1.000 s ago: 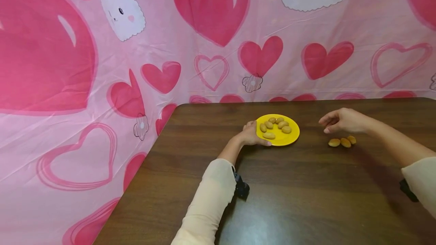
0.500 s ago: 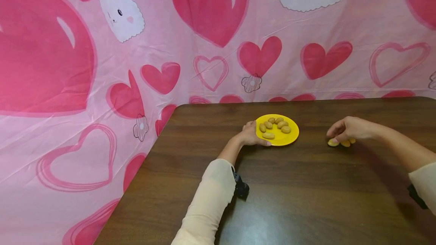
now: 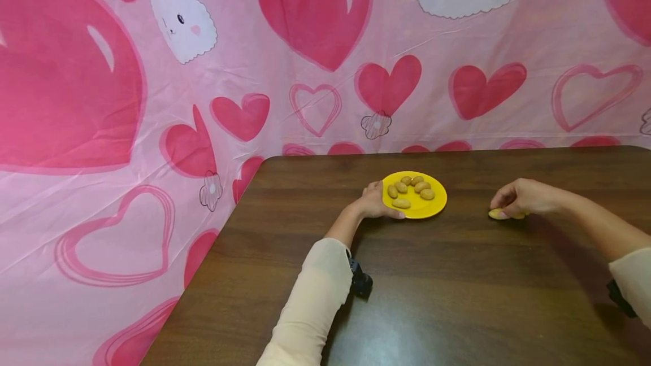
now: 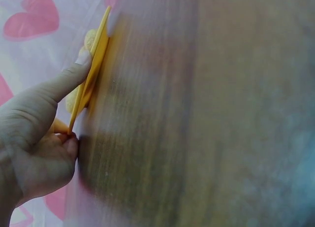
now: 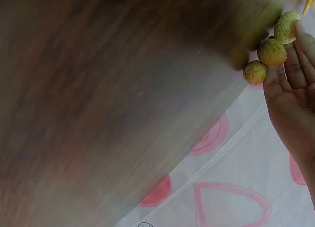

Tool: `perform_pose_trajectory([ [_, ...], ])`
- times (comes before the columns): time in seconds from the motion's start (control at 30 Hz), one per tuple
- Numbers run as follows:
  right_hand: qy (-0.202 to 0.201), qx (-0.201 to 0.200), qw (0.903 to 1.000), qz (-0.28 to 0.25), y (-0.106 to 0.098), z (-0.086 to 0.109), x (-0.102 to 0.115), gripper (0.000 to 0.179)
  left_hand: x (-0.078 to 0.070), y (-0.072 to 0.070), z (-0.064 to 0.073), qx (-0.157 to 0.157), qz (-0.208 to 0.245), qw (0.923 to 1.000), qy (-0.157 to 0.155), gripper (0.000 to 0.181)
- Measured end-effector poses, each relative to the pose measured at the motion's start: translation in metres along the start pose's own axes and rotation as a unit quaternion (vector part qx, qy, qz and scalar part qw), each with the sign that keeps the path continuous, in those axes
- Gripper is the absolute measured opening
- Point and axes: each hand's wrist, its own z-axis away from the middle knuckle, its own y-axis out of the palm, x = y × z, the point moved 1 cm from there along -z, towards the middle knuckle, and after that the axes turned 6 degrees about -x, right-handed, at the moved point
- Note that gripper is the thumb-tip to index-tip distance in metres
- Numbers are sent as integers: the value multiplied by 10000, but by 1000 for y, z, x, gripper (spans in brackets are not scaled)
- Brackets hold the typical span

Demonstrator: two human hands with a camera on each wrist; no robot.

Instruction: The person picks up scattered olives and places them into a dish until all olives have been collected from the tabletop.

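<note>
My left hand [image 3: 375, 201] grips the near-left rim of a yellow plate [image 3: 436, 206]. In the left wrist view its thumb lies along the rim of the plate [image 4: 100, 57], the other fingers curled at the lower edge. Several small oval yellow-brown nut-like pieces [image 3: 401, 203] lie on the plate. To the right, my right hand [image 3: 529, 196] pinches the leftmost loose nut-like piece [image 3: 497, 214] between thumb and fingers at the tabletop. Beside it in the right wrist view are two more pieces, a middle one [image 5: 272, 52] and an end one [image 5: 254, 72], close to the fingers.
The brown wooden table [image 3: 432, 275] ends at a back edge just behind the plate. A pink cloth with hearts [image 3: 315, 106] hangs behind and to the left of the table. Each wrist carries a small black camera, the left camera [image 3: 360, 280] close above the tabletop.
My right hand has come down onto the loose nut-like pieces, and its thumb and fingers have closed on the leftmost one. My left hand and the plate have stayed in place.
</note>
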Motion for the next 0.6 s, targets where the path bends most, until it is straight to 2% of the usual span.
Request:
perform_pose_trajectory([
  [0.17,39,-40,10000,-40,0,-1,0,19,-1,0,0,4,-29,10000,-14,106],
  [0.5,167,-325,9993,49,0,-5,12,22,-2,0,0,-9,-45,10000,-53,106],
  [0.6,146,-463,9983,313,0,-6,15,22,-2,0,1,-23,-60,10000,-55,107],
])
